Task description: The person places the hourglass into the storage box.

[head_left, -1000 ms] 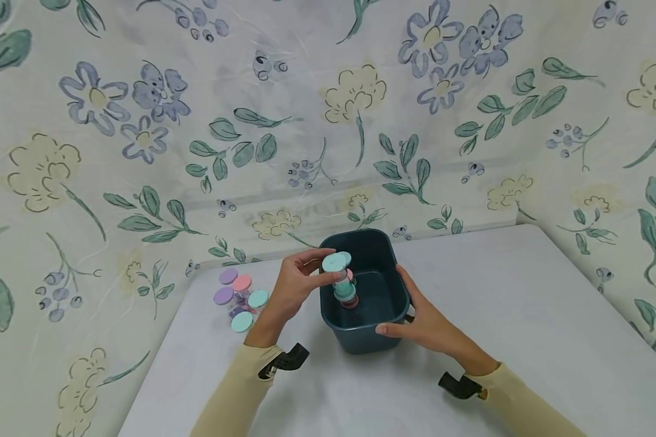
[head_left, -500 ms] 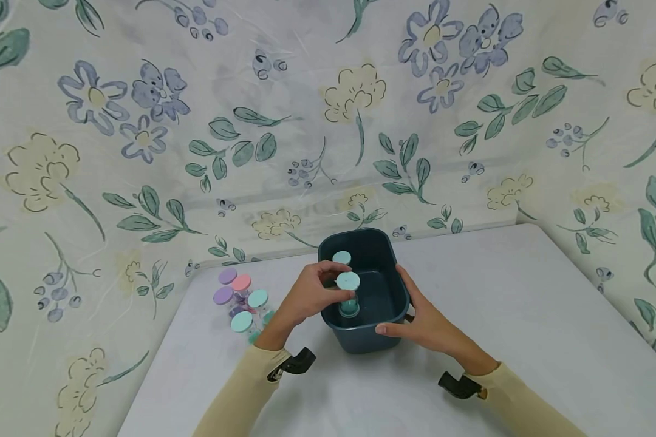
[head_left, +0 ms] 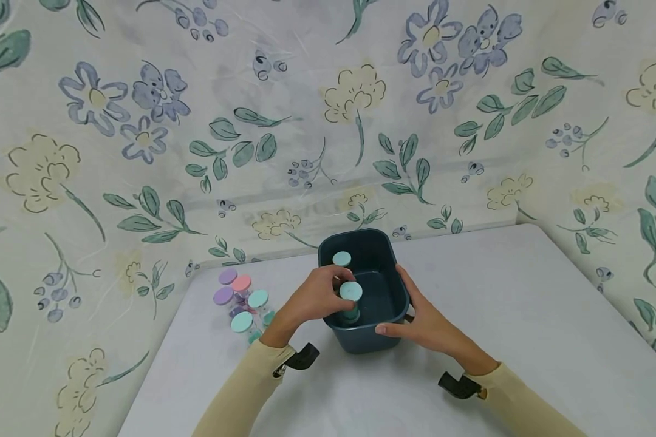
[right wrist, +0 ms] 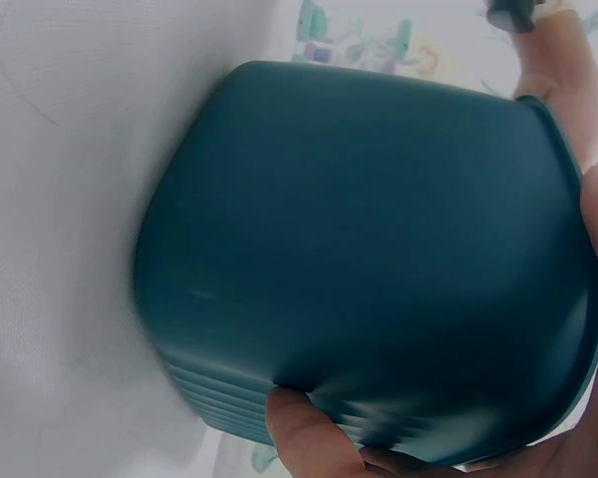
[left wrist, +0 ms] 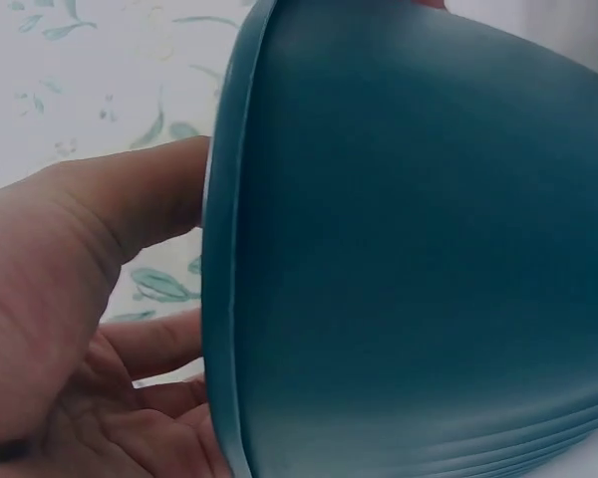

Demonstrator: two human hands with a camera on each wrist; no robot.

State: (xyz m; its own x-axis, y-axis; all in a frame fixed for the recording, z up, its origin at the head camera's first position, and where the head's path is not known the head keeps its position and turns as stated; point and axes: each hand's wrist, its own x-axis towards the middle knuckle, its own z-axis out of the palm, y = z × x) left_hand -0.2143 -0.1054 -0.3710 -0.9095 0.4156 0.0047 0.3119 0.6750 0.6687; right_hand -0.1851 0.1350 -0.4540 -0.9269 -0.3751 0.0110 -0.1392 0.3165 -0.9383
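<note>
Inside a dark teal plastic bin [head_left: 366, 341], my left hand [head_left: 324, 294] holds a small clear jar [head_left: 351, 291] by its mint-green lid, between thumb and fingers, near the front left corner. Another mint-lidded jar [head_left: 341, 259] stands behind it in the bin. My right hand [head_left: 423, 321] grips the bin's right side, thumb at the front rim. In the left wrist view the bin wall [left wrist: 409, 239] hides the jar and the fingertips. The right wrist view shows a right finger [right wrist: 314, 438] against the bin's outer wall [right wrist: 359, 249].
Left of the bin, several small clear jars stand grouped on the white table [head_left: 497, 303]: purple lids [head_left: 228, 277], a pink lid [head_left: 242, 283] and mint lids [head_left: 259, 298]. A floral-printed sheet [head_left: 306, 121] hangs behind the table.
My left hand has lowered the mint-lidded jar into the bin, moving it forward-right and toward the front corner. The right hand and the bin have stayed in place.
</note>
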